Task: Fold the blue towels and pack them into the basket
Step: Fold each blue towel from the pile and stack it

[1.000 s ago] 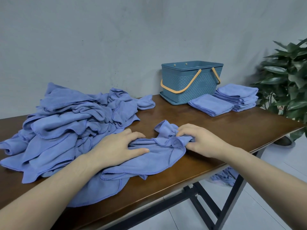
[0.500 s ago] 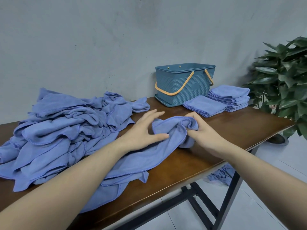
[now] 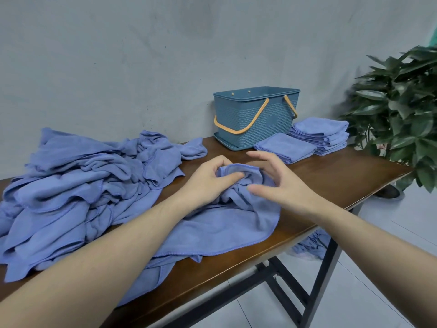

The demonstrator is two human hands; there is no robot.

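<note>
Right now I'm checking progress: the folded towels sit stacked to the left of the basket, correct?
No. The head view shows the folded towels stacked to the right of the basket. What lies to its left is the unfolded pile.

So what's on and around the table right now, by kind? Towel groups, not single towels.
Unfolded towel heap: 1
Towel being worked, gripped by the left hand, right hand open beside it: 1
Folded towel stacks: 2
Basket: 1
Plant: 1
Total: 6
</note>
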